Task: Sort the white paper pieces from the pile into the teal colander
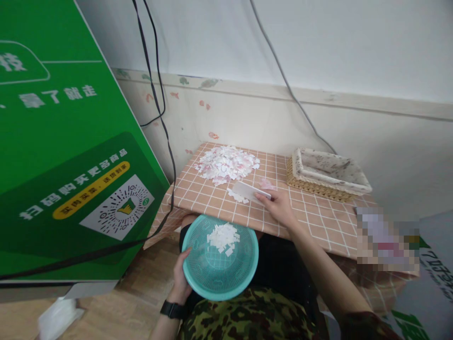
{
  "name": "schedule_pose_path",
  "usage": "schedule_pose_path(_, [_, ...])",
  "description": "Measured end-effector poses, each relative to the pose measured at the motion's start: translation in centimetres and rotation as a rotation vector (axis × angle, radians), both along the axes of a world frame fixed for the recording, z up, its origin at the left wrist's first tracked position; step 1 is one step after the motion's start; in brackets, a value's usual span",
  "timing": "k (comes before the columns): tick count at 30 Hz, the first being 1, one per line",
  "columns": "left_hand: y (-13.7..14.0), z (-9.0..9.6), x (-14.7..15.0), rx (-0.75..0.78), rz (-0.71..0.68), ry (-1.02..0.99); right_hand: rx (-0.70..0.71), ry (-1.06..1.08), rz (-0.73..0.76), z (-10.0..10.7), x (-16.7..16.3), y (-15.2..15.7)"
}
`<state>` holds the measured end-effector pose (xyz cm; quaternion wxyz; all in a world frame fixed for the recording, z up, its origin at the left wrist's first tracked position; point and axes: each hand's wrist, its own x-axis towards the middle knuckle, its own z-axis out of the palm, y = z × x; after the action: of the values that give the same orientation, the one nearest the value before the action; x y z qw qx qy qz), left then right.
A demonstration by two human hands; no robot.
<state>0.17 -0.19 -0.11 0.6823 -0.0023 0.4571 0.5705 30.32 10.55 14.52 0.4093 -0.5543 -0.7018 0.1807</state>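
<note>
Right hand [279,205]: clamped on white card [250,191], long axis running leftward, paper scraps [239,198] at its far end; left hand [180,277]: gripping colander [221,285].

We work from a single head-worn camera. It looks forward and down, over the lap [279,269], across the counter [318,222] toward the wall [212,38] behind. We find the patterned shirt [247,314] at the lower edge, close to the lens; the left hand [181,274], right hand [279,205] and basin [219,281] lie at near range, the wall farther off. The wide field takes in the green panel [71,127] at left.
</note>
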Motion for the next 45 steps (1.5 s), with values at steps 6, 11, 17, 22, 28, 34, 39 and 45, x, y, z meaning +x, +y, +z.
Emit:
schedule_pose_path(6, [-1.1,1.9,0.9,0.015,-0.029,-0.019,-0.019,-0.002,0.131,0.9,-1.0,1.7])
schedule_pose_path(11, [-1.4,3.0,1.3,0.002,-0.035,-0.01,0.012,-0.004,0.186,1.5,-0.9,2.6])
schedule_pose_path(17, [-1.4,4.1,1.5,0.015,-0.018,0.024,0.01,-0.018,0.219,1.3,0.1,2.1])
schedule_pose_path(22, [-1.6,5.1,1.8,0.005,0.009,0.054,0.038,-0.036,0.054,0.3,2.3,-1.0])
schedule_pose_path(28, [-1.4,6.0,2.1,0.02,-0.013,0.013,-0.023,-0.034,0.05,-0.7,3.3,-4.5])
schedule_pose_path(34, [-1.1,6.3,2.0,0.038,-0.001,0.029,-0.035,-0.013,0.06,-0.4,3.1,-5.5])
schedule_pose_path(39, [-1.1,6.3,1.8,0.057,-0.028,0.024,-0.075,0.009,0.089,0.2,3.0,-5.6])
schedule_pose_path(45, [-1.1,6.2,1.8,0.049,-0.031,0.029,-0.037,0.027,0.036,0.0,2.2,-5.7])
